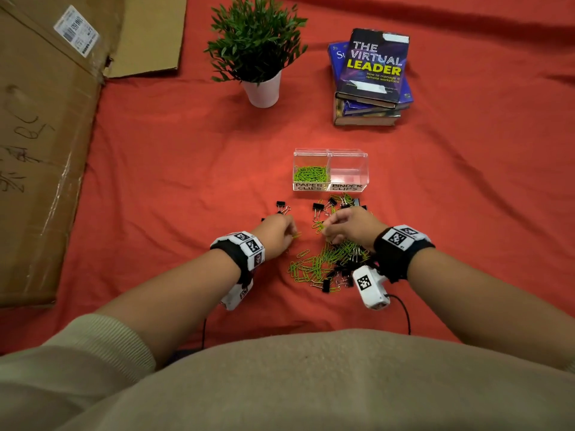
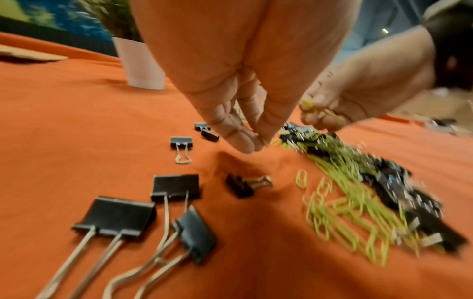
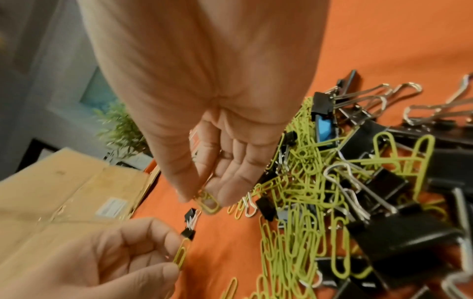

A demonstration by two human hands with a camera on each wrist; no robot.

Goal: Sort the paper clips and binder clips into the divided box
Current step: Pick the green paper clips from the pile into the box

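A clear divided box stands beyond the pile; its left cell, labelled PAPER CLIPS, holds green paper clips, and its right cell, labelled BINDER CLIPS, looks bare. A mixed pile of green paper clips and black binder clips lies under my hands. My left hand pinches one green paper clip between thumb and fingers. My right hand pinches green paper clips at its fingertips, just above the pile. Loose binder clips lie to the left of the pile.
A potted plant and a stack of books stand further back on the red cloth. Flat cardboard covers the left side. More binder clips lie between my hands and the box.
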